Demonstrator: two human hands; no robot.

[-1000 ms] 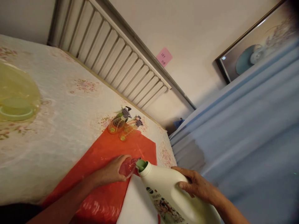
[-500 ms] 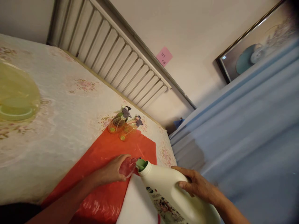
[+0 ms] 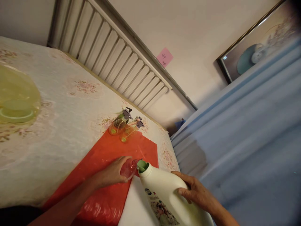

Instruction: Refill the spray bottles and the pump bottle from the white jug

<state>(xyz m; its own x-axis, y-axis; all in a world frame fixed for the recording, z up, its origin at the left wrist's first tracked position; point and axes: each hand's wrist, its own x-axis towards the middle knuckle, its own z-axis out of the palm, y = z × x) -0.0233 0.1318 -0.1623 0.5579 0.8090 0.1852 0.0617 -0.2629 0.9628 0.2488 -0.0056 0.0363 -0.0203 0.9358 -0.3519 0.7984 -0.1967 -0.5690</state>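
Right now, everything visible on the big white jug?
The white jug looks like opaque plastic, with a pale green spout and a printed label low on its side. It is tipped over, spout against the mouth of the small clear bottle in the left hand. The right hand grips its body. Its base runs out of frame.

Little can be read here. A pink sticky note [image 3: 164, 57] on the wall above the radiator carries 2 short lines of dark handwriting, too small and blurred to make out. The white jug [image 3: 169, 194] has a printed label on its side with dark oval marks near the top and a coloured picture below, but no word or brand on it is legible at this angle. The framed picture [image 3: 256, 47] on the wall shows no lettering. Nothing else bears writing, numbers or signs.
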